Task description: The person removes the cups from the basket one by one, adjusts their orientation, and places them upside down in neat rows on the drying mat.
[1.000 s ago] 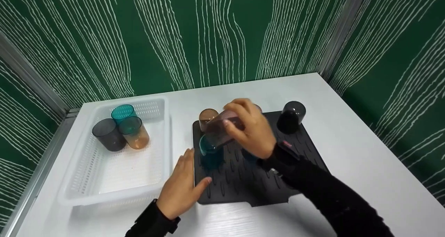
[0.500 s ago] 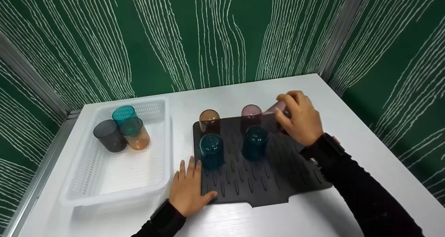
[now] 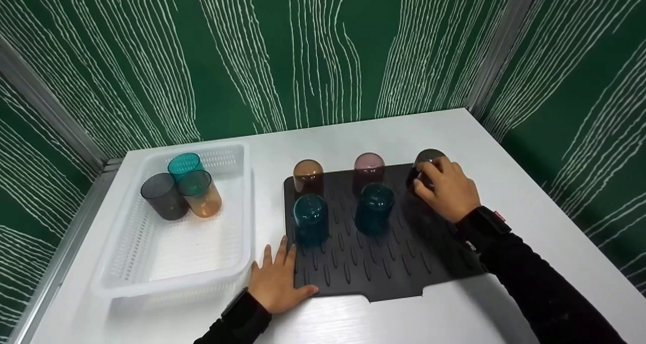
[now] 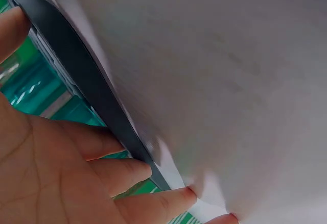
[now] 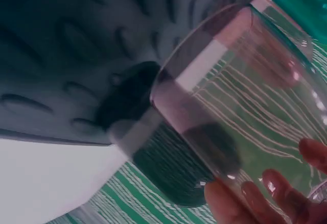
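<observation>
My right hand (image 3: 449, 190) grips a clear pinkish tumbler (image 5: 230, 101) by its base end, rim toward the black drying mat (image 3: 348, 278). In the right wrist view the tumbler is tilted, its rim close to the mat; whether it touches I cannot tell. Just behind, an upside-down dark grey tumbler (image 3: 429, 156) is partly hidden by the hand. Fingers spread, my left hand (image 3: 276, 286) rests at the mat's left edge. Also upside down on the mat are an amber tumbler (image 3: 308, 175), a pink tumbler (image 3: 369, 167) and two teal tumblers, left (image 3: 310, 218) and middle (image 3: 374, 208).
Left of the mat, a white perforated basket (image 3: 247, 208) holds a grey tumbler (image 3: 164, 197), a teal tumbler (image 3: 184, 163) and an amber tumbler (image 3: 204, 203). Both stand on a white table (image 3: 333, 324), with green, white-lined walls (image 3: 323, 56) behind and at the sides.
My right hand has carried the pinkish tumbler rightward across the mat, then lowered it in front of the grey one. My left hand has shifted slightly nearer and spread its fingers at the mat's edge.
</observation>
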{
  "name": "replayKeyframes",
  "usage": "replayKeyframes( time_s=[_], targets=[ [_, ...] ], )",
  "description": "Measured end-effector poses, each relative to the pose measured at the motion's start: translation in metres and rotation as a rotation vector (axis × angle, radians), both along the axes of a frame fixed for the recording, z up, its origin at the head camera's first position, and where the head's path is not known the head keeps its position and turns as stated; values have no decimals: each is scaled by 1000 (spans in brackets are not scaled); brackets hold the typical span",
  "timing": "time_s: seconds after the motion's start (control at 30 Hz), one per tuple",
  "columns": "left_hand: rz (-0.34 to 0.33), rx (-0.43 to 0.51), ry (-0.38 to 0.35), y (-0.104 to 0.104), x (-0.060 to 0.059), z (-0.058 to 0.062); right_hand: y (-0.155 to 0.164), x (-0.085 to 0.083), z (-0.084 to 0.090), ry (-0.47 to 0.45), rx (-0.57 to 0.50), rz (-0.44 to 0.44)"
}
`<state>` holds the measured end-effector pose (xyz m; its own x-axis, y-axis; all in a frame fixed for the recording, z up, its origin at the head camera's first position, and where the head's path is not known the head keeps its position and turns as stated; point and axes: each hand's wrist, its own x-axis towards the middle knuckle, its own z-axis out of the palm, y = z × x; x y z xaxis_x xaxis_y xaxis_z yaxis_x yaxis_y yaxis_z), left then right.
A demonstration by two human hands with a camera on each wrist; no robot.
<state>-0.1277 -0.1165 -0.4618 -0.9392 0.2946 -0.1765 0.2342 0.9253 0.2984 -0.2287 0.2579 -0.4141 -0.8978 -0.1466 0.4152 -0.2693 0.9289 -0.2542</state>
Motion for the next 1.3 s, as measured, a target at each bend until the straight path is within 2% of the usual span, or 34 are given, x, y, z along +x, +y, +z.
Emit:
replayKeyframes(
  time_s=[0.17,0.47,0.97,1.3],
  targets=[
    [1,-6,14,0,-1,0,4,1,-12,-57,19,-7],
    [0,-2,23,-1,-1,-3,12,1,-24,-67,34,-12],
    [4,5,28,1,-1,-1,13,3,-22,-82,61,-45],
    [-1,-4,26,2,-1,1,12,6,-16,-128,39,-64]
  ],
)
